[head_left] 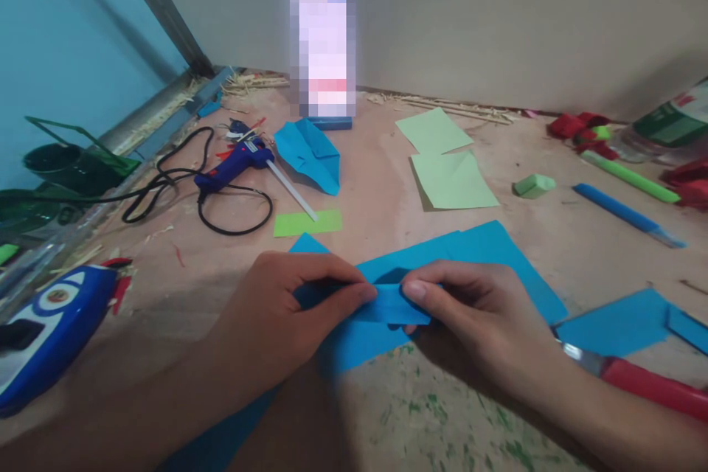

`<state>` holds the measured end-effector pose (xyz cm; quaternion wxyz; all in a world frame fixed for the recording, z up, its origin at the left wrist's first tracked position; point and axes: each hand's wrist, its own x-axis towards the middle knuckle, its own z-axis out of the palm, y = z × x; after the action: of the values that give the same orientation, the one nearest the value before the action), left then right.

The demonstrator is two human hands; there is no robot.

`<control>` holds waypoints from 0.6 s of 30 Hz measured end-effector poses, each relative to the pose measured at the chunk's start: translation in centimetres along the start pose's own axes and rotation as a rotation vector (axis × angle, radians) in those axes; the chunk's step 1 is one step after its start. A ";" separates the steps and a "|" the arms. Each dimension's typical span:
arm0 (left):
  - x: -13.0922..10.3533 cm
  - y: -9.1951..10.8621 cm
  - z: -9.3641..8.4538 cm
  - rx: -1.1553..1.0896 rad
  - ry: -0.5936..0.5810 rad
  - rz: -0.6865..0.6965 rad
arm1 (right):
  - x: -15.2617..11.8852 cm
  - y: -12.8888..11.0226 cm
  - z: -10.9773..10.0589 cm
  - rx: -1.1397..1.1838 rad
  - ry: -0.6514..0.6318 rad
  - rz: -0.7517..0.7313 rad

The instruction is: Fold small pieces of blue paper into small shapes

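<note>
A small strip of blue paper [390, 304] is pinched between both hands near the middle of the view. My left hand [299, 302] grips its left end between thumb and forefinger. At the other end, my right hand [470, 302] has its thumb on top and fingers behind the paper. Larger blue paper sheets [492, 258] lie beneath the hands on the table. A red-handled cutting tool [641, 380] rests partly behind my right forearm, next to another blue paper piece [616, 328].
A blue glue gun [235, 164] with a looped cord and a crumpled blue paper [313, 155] lie behind. Light green sheets [453, 181] and a rolled blue paper tube [619, 210] are to the right. A lit, blurred screen [324, 44] stands at the wall.
</note>
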<state>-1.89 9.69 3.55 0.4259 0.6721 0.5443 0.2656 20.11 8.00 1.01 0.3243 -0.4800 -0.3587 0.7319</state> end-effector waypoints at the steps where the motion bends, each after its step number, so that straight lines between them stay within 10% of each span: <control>1: 0.0 0.0 0.0 0.012 0.005 -0.006 | 0.0 0.0 0.0 -0.003 0.000 0.004; 18: -0.6 -0.1 0.8 0.063 -0.117 0.145 | -0.2 -1.0 0.2 -0.438 0.019 -0.209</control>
<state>-1.48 8.87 3.16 0.4150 0.7373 0.4765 0.2389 20.11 8.35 1.99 0.2896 -0.5061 -0.5535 0.5947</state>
